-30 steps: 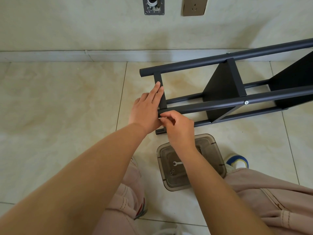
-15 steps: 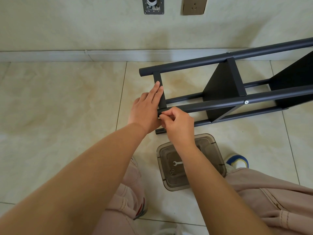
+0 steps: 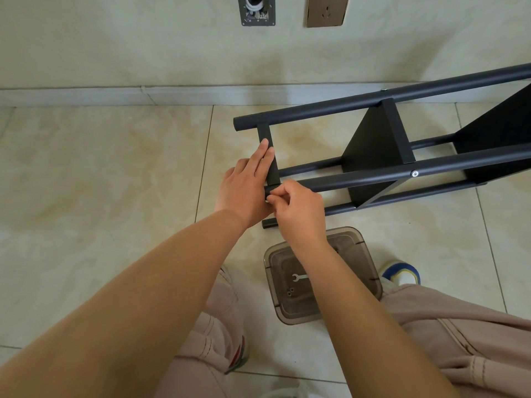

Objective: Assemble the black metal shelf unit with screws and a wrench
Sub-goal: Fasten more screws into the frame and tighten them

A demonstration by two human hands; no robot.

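Observation:
The black metal shelf unit (image 3: 373, 145) lies on its side on the tiled floor, its round poles running right and up. My left hand (image 3: 247, 179) rests with straight fingers against the flat black end crossbar (image 3: 270, 156), steadying it. My right hand (image 3: 298, 208) pinches a small silver screw (image 3: 267, 200) at the left end of the near upper pole (image 3: 373, 175). One fitted screw (image 3: 414, 174) shows further along that pole. A small silver wrench (image 3: 298, 277) lies in the brown box below my right wrist.
A translucent brown plastic box (image 3: 365, 271) sits on the floor between my knees, with a few dark screws (image 3: 290, 292) inside. My shoes (image 3: 402, 275) and pink trousers frame the bottom. The wall with its skirting board (image 3: 115, 94) runs across the back.
My right hand has slid a little left and down along the near pole to its end, fingertips closing on the screw. My left hand has stayed on the crossbar.

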